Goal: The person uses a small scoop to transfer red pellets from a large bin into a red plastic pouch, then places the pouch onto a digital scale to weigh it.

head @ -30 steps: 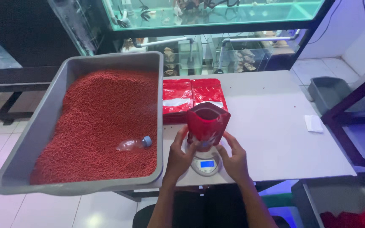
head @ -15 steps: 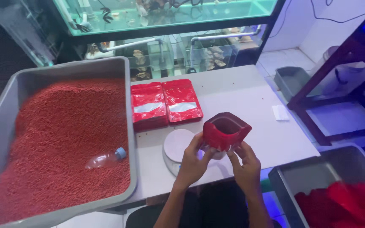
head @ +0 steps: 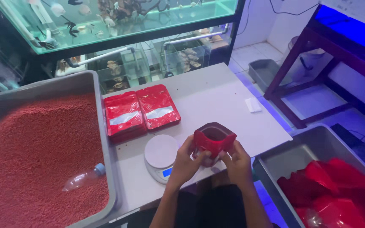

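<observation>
pouch red | pellets red | scale white, perhaps

Flat red pouches lie beside a round scale.

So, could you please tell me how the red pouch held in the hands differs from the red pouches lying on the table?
The held pouch is open at the top and bulged out; the two table pouches lie flat and look closed. The held pouch is gripped between the left hand and right hand near the round scale, while the table pouches rest side by side, untouched. The table pouches show a pale band; none is visible on the held pouch. All are glossy red.
</observation>
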